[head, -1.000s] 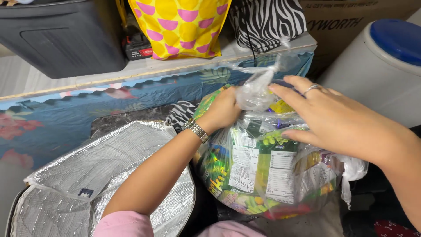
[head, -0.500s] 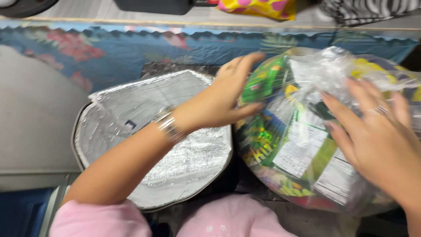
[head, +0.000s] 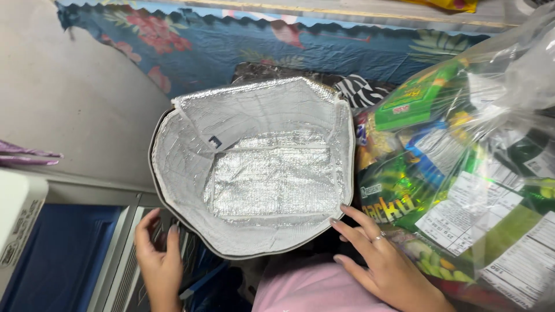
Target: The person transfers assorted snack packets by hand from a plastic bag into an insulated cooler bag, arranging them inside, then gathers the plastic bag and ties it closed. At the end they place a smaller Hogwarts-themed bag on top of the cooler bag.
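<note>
Below the blue floral cloth (head: 243, 52), the open foil-lined cooler bag (head: 254, 167) sits between my hands, left hand (head: 159, 260) open at its near-left rim, right hand (head: 384, 263) open, fingertips touching its near-right rim beside the snack bag (head: 462, 167).

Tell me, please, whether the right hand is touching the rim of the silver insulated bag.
Touching. The head view shows the right hand's fingertips resting against the near right rim of the silver insulated bag, with no gap visible.

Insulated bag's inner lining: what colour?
Shiny silver foil lining with a quilted grid texture; head view.
</note>
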